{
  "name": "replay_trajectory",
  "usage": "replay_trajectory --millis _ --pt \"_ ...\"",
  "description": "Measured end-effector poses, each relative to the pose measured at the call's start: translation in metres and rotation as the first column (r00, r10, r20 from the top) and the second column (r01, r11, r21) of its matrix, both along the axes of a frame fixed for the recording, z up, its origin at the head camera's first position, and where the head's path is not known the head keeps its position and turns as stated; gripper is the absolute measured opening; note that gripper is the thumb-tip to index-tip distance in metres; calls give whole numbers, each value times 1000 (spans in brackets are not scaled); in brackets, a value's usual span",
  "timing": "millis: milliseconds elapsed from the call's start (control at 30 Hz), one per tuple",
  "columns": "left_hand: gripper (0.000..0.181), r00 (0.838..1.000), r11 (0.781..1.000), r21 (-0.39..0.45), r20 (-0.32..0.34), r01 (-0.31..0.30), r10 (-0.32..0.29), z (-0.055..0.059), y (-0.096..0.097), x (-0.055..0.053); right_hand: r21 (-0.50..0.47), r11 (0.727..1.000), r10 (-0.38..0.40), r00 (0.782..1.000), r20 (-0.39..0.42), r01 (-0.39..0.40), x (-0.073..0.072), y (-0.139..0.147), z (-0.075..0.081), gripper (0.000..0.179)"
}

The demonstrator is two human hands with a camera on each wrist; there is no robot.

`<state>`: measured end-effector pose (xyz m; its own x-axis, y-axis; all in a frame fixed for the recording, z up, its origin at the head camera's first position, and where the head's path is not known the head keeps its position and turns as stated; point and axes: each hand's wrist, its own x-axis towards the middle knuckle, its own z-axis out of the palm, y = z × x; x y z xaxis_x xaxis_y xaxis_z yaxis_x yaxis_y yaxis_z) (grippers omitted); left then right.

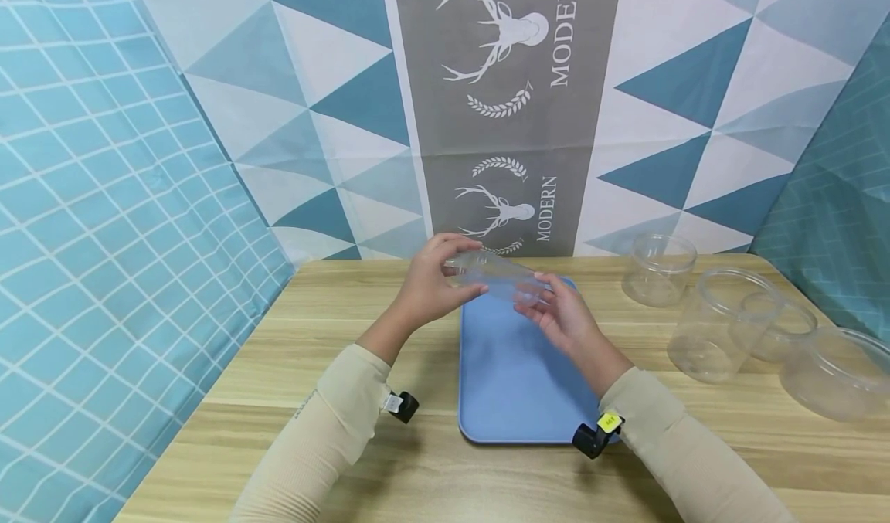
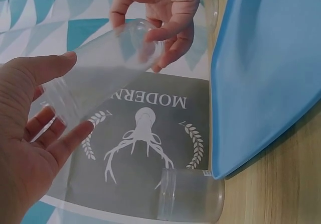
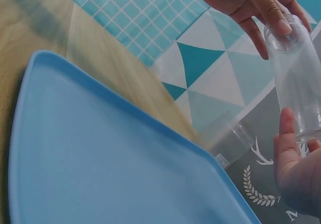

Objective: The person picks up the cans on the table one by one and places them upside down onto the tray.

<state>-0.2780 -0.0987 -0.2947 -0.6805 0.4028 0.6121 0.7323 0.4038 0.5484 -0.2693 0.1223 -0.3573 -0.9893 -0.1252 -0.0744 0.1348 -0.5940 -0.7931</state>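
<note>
A clear, empty jar (image 1: 502, 277) is held tilted above the far part of a blue tray (image 1: 521, 376). My left hand (image 1: 436, 282) grips its ridged mouth end, thumb on one side and fingers on the other. At the base end, my right hand (image 1: 565, 316) holds it between thumb and fingers. In the left wrist view the jar (image 2: 103, 71) slants up from the left palm to the right fingertips. The right wrist view shows the threaded neck of the jar (image 3: 288, 35) under the left fingers and the right fingers at its bottom.
A second clear jar (image 2: 193, 196) stands by the tray's far corner. Several clear containers of different sizes stand at the right of the wooden table (image 1: 348, 307), among them a tall one (image 1: 716, 330) and a wide low one (image 1: 834, 376). Patterned cloth hangs behind and at the sides.
</note>
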Motion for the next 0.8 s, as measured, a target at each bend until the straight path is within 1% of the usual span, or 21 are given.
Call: replay_trajectory --millis 100,200,300,367,533,633,800 --pt "59 999 999 28 33 18 -18 -1 0 -1 -22 1000 -14 1000 7 15 0 3 1 12" --pt "65 998 997 63 55 38 -41 -2 -1 -2 -35 999 -16 1000 17 16 -1 8 2 16" --pt "71 996 995 88 70 43 -50 -4 -2 -2 -37 999 -26 999 30 27 -1 12 4 19" --pt "72 996 996 87 81 32 -40 -5 -3 -2 -35 999 -26 999 28 26 -2 16 6 20" --pt "63 995 999 50 99 -1 -4 -8 -5 -2 -32 998 -50 999 16 51 -2 24 13 14" --pt "57 995 1000 20 103 -15 13 -12 -6 -3 -9 997 -73 997 6 73 -4 28 16 10" --pt "51 992 999 -26 117 -40 43 -20 -6 -5 44 995 -89 995 -48 91 -6 35 19 9"
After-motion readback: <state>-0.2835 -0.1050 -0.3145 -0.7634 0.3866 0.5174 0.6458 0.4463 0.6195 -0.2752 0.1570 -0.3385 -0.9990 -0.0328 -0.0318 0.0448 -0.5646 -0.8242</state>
